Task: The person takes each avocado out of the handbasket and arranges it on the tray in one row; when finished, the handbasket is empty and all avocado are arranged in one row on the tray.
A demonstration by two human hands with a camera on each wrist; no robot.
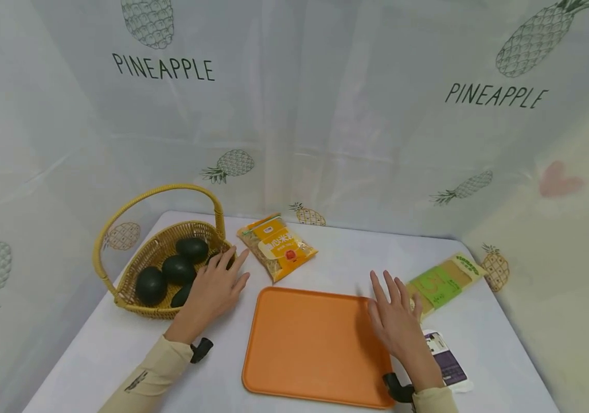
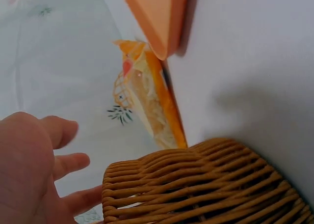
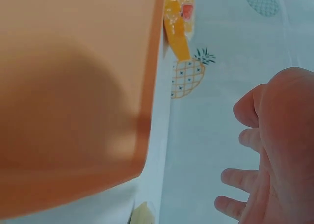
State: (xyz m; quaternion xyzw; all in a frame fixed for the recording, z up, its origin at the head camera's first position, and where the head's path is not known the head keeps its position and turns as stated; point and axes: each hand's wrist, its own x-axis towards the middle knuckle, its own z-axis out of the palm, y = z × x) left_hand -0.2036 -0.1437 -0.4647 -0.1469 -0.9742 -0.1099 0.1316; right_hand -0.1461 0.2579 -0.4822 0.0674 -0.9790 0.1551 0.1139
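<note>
1. in the head view, the left hand [image 1: 217, 287] is held over the right side of a woven basket [image 1: 155, 313], its fingers relaxed and spread; nothing is seen to be gripped.
2. several dark green oval fruits [image 1: 178, 269] are held in the basket, one of them partly covered by the left hand; whether it is touched cannot be told.
3. the right hand [image 1: 394, 321] is held above the right edge of an orange tray [image 1: 315, 347], its fingers spread and nothing grasped.
4. a yellow packet [image 1: 279, 246] is laid on the white surface [image 1: 346, 252] behind the tray; a green and tan packet [image 1: 444, 284] and a purple and white packet [image 1: 448, 362] are placed to the tray's right.
5. in the left wrist view, the left hand's fingers are seen beside the basket's wall, one partly hidden by the weave; the fruits are concealed. the yellow packet and a tray corner are shown beyond.
6. in the right wrist view, the right hand's fingers are seen gently bent, with nothing held; the left side is filled by the tray.
</note>
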